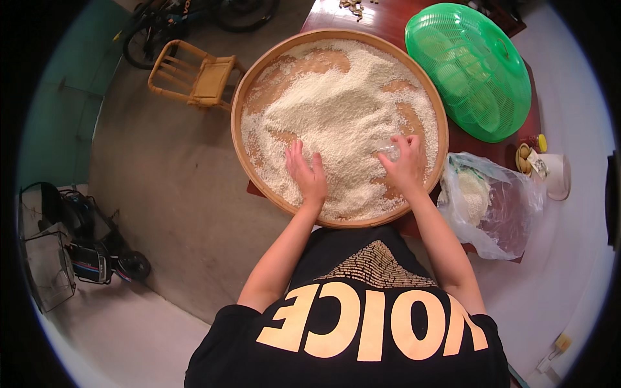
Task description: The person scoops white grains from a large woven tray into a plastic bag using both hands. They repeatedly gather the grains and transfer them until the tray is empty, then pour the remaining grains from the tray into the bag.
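White rice grains (330, 104) lie heaped and spread across a wide, shallow round tray (236, 119) with a wooden rim. Patches of the tray's brown bottom show between the grains. My left hand (307, 177) rests on the rice at the near left, fingers spread and holding nothing. At the right side of the tray, my right hand (406, 162) grips a small clear plastic cup or container (388, 150), low over the rice. My fingers hide part of the cup, and I cannot tell what is inside it.
A green mesh food cover (470, 72) stands on the dark red table (521, 131) at the right. Near it are an open plastic bag (509, 194) with rice, a yellow-lidded jar (539, 142) and a white container (557, 177). A bamboo chair (211, 80), bicycle (145, 43) and scooter (89, 242) stand left.
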Demonstrator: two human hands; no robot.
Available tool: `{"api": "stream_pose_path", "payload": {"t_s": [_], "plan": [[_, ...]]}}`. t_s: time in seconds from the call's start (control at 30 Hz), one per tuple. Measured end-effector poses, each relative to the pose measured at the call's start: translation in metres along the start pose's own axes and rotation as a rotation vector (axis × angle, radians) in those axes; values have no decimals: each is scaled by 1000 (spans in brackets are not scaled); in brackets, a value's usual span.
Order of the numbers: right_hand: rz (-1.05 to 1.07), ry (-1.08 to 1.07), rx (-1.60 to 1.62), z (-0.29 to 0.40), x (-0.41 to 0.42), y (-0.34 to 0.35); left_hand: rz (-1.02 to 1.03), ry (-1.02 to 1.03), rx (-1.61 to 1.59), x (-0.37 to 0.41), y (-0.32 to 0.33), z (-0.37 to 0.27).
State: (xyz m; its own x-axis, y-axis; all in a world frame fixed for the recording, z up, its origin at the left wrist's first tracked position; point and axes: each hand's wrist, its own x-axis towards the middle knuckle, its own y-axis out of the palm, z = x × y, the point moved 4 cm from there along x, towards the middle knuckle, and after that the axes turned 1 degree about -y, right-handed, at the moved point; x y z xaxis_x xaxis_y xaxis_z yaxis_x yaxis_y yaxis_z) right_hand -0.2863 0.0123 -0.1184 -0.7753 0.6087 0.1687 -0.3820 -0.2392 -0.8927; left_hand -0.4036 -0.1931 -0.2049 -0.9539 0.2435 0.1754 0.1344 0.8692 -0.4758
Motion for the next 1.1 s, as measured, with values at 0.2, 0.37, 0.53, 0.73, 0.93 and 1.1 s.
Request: {"api": "stream_pose_path", "payload": {"t_s": [0.2, 0.37, 0.53, 0.73, 0.93, 1.1], "plan": [[154, 147, 113, 34, 2, 33, 93, 14, -120, -3, 27, -5], [196, 123, 137, 62, 4, 54, 182, -13, -453, -3, 32, -16], [130, 189, 385, 39, -3, 76, 291, -48, -630, -6, 42, -39], [260, 657, 1196, 14, -22, 60, 420, 53, -661, -4, 23, -88], [243, 695, 1521, -14, -44, 48, 280, 111, -521, 11, -7, -88], [255, 647, 1625, -8, -47, 31, 240, 49, -418, 15, -10, -77]]}}
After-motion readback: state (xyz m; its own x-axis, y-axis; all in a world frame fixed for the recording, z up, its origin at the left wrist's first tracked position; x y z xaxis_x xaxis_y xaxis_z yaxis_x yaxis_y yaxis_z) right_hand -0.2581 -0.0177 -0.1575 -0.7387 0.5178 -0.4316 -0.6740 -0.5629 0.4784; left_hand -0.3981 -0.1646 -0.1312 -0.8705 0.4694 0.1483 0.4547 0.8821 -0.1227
